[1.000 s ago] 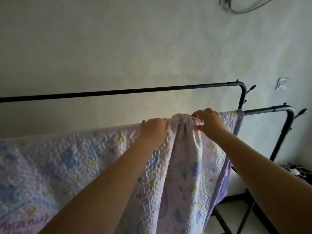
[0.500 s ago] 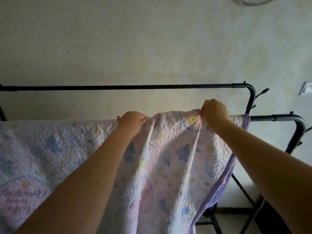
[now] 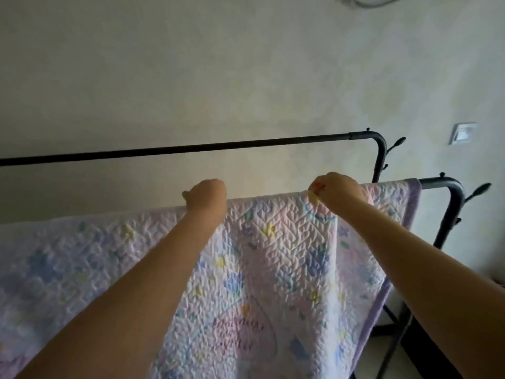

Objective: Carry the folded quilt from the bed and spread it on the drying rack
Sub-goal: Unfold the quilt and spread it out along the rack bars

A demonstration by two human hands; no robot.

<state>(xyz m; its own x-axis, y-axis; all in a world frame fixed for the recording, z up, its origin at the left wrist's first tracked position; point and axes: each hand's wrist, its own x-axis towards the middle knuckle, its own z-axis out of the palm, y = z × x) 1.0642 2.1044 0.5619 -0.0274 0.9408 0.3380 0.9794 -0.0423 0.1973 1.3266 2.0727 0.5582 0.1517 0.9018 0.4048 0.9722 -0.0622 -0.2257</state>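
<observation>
Both of my hands are up at the top of the drying rack [image 3: 451, 192], set well apart along its nearer bar. My left hand [image 3: 206, 194] is closed over the folded top edge of the quilt [image 3: 273, 269], and my right hand [image 3: 337, 191] pinches that same edge closer to the rack's bent end. The quilt hangs draped over the nearer bar, pastel and flowered; the farther bar [image 3: 191, 149] looks bare, though its left end runs out of view.
</observation>
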